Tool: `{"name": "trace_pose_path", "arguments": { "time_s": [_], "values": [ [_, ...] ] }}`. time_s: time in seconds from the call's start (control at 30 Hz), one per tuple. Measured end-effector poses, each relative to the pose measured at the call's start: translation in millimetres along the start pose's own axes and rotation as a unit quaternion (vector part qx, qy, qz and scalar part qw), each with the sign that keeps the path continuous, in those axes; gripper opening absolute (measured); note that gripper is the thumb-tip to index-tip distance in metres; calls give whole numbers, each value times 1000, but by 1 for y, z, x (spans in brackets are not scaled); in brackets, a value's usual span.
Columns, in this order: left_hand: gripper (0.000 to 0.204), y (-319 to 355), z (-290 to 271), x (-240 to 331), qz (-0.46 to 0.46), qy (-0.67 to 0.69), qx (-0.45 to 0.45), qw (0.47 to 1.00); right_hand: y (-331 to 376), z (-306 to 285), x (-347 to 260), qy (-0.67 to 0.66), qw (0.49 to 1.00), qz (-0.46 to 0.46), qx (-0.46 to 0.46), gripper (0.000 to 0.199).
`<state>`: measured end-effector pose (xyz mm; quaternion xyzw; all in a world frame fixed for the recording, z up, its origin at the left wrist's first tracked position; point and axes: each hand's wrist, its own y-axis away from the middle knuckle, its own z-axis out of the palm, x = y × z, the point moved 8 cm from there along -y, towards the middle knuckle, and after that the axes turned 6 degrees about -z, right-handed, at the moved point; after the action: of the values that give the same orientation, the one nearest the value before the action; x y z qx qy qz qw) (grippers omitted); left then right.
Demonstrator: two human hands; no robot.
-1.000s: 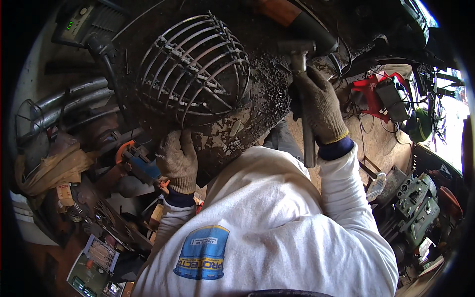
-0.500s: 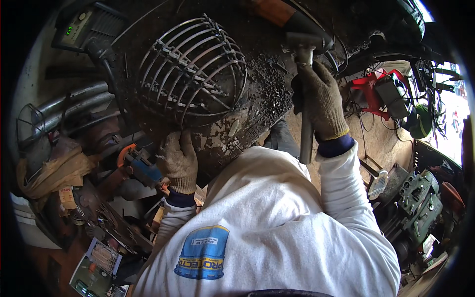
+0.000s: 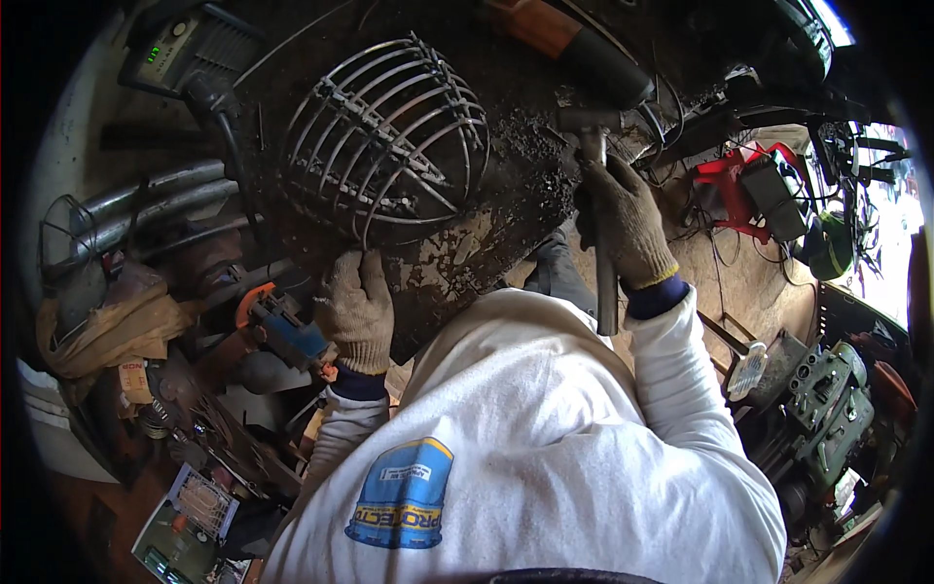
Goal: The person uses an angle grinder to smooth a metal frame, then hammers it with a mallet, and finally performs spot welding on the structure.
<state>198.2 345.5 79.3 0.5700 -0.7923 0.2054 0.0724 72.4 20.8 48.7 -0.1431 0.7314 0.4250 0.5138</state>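
A dome-shaped cage of bent metal rods (image 3: pixel 424 173) lies on the dark workbench (image 3: pixel 457 255), its curved bars joined by crossing strips. My left hand (image 3: pixel 356 310), in a knitted work glove, is closed at the cage's near edge, with thumb and fingertips at the end of a rod. In my gloved right hand (image 3: pixel 630 222) is a hammer (image 3: pixel 605 302), gripped high on the handle. Its head (image 3: pixel 588 120) is above the bench's right side, apart from the cage, and the handle end points back toward me.
An orange and black angle grinder (image 3: pixel 574 47) lies at the far side. Dark grit (image 3: pixel 530 165) is scattered right of the cage. A box with a green display (image 3: pixel 180 51) stands far left. A blue clamp-like tool (image 3: pixel 287 326) sits left; a red stool (image 3: pixel 725 185) and green machine (image 3: pixel 827 394) stand right.
My right hand has brought the hammer lower and nearer to me. The left hand stays at the cage's near edge, and the whole view has shifted slightly.
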Motion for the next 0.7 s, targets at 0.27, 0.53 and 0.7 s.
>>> {"name": "trace_pose_path", "arguments": {
  "time_s": [0.27, 0.53, 0.7],
  "values": [
    [19, 9, -14, -15, -31, 131, 57, 989, 26, -11, -11, -78, 986, -142, 40, 25],
    [30, 10, -50, 90, 167, 298, -71, 937, 63, 55, -91, -98, 893, -439, -16, 37],
    [40, 23, -51, 109, 251, 300, -82, 917, 98, 105, -114, -8, 883, -439, -169, 50]
  ]
}}
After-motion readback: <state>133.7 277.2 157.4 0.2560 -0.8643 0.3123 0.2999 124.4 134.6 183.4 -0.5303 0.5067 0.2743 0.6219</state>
